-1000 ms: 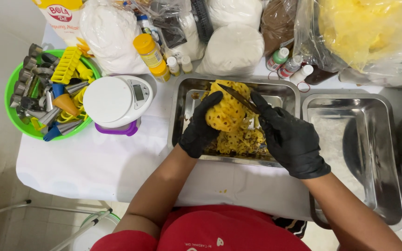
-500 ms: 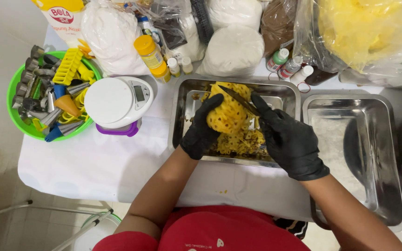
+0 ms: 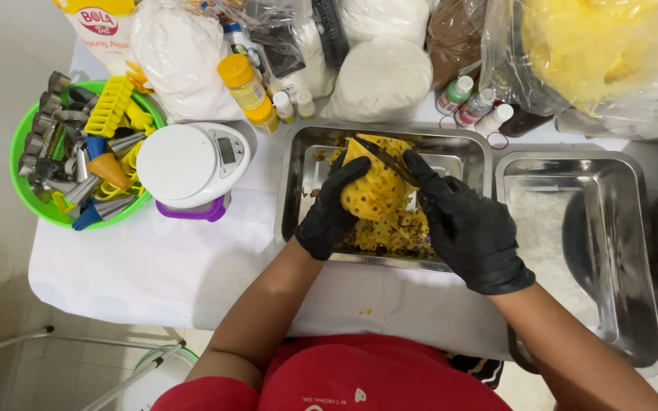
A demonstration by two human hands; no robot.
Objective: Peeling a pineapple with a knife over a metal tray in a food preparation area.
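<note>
Both my hands wear black gloves. My left hand [image 3: 330, 211] grips a peeled yellow pineapple [image 3: 373, 186] and holds it over a steel tray [image 3: 298, 167]. A dark knife [image 3: 387, 161] is gripped in my right hand [image 3: 467, 228], its blade laid against the upper side of the fruit. Yellow peelings with brown bits [image 3: 394, 234] lie in the tray under the pineapple.
A second steel tray [image 3: 618, 251] sits to the right. At the left are a white kitchen scale [image 3: 190, 164] and a green bowl [image 3: 30, 204] of metal and plastic moulds. Bags of white powder [image 3: 381, 79], small bottles [image 3: 247, 84] and a bag of yellow fruit [image 3: 595, 46] line the back.
The pineapple has turned a little in my left hand and the knife blade has shifted slightly along its top. Both hands stay over the same tray.
</note>
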